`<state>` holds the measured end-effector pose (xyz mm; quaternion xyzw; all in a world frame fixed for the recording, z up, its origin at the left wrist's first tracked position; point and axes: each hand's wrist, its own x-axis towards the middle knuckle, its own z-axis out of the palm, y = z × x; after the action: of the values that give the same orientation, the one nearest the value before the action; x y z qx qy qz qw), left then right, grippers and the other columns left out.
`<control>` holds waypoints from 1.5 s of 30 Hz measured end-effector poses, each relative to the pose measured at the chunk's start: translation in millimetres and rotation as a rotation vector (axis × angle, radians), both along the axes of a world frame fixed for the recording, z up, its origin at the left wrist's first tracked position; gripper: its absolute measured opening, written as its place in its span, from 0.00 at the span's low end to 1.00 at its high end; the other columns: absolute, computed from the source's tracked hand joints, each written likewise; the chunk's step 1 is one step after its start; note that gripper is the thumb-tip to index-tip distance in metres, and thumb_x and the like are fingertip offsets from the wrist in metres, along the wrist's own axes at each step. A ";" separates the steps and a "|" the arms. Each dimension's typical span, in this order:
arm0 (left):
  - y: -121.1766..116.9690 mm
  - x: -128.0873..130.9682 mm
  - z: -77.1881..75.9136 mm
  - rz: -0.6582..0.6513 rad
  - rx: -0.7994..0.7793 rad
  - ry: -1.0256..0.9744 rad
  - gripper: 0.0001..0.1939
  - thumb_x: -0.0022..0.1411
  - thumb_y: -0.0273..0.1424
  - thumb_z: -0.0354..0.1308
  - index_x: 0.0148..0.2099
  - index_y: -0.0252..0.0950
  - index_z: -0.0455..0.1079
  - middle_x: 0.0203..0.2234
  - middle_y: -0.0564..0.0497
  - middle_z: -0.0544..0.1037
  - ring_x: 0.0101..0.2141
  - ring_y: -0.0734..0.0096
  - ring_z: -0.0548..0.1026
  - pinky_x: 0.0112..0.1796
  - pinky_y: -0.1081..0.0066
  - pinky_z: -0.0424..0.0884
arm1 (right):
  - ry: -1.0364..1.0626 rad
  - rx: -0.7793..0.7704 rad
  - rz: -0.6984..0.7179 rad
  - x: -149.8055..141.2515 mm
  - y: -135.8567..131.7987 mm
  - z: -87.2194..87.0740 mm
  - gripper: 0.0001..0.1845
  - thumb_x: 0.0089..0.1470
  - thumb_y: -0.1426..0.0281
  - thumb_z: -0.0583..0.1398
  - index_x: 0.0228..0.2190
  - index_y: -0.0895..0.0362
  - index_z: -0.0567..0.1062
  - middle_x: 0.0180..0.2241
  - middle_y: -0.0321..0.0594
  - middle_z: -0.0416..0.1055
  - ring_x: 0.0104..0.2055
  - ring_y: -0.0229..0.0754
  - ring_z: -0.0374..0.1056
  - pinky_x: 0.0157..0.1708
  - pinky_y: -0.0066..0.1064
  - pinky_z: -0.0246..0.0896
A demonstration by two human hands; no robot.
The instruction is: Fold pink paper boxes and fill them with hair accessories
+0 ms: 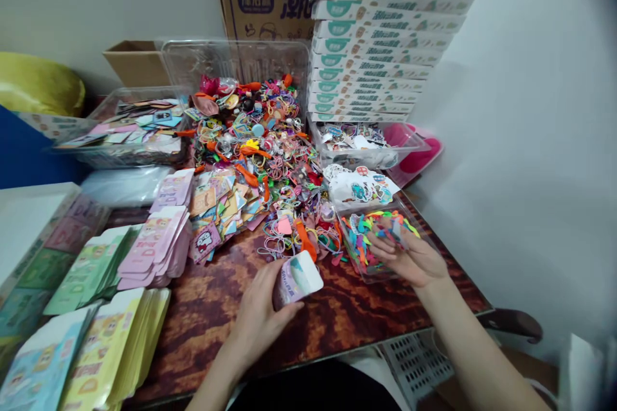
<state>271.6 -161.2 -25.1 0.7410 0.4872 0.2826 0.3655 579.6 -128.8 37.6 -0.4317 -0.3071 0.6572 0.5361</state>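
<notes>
My left hand is closed around a small purple printed paper packet, held above the table's front part. The packet's white flap stands up and its mouth faces me. My right hand is over a clear plastic tray of small bright neon-coloured pieces. Its fingers are bent and bunched, slightly blurred, with something small and bluish at the tips that I cannot make out. Between the hands lie hair ties and an orange balloon, at the edge of a big pile of trinkets.
Stacks of pink, green, blue and yellow packets stand on the left. Small cards lie mid-table. Stickers fill a clear tub below stacked white boxes. A wall borders the right.
</notes>
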 end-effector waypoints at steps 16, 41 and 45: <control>-0.4 6.3 3.5 0.037 0.067 0.050 0.32 0.54 0.28 0.65 0.59 0.39 0.59 0.52 0.42 0.72 0.52 0.53 0.71 0.51 0.55 0.69 | -1.371 0.456 0.495 -112.1 -0.4 15.2 0.09 0.59 0.75 0.52 0.33 0.54 0.71 0.30 0.40 0.74 0.32 0.44 0.70 0.32 0.31 0.58; -4.9 4.4 -16.6 0.244 0.230 -0.077 0.32 0.56 0.23 0.59 0.61 0.38 0.55 0.54 0.41 0.69 0.56 0.56 0.68 0.56 0.53 0.67 | -1.669 1.006 0.091 -147.9 -29.1 -3.8 0.12 0.64 0.77 0.50 0.45 0.63 0.71 0.34 0.47 0.78 0.33 0.47 0.75 0.30 0.35 0.64; -3.5 3.2 -16.4 0.304 0.252 -0.047 0.32 0.55 0.24 0.60 0.61 0.38 0.55 0.54 0.41 0.70 0.55 0.55 0.69 0.55 0.53 0.68 | -1.584 1.033 0.025 -150.4 -26.1 -2.1 0.12 0.65 0.75 0.51 0.46 0.62 0.71 0.36 0.46 0.78 0.35 0.45 0.75 0.34 0.33 0.64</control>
<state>274.8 -164.7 -41.6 0.6920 0.5456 0.4106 0.2343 429.2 -154.9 35.5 -0.4581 -0.8396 -0.0387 0.2894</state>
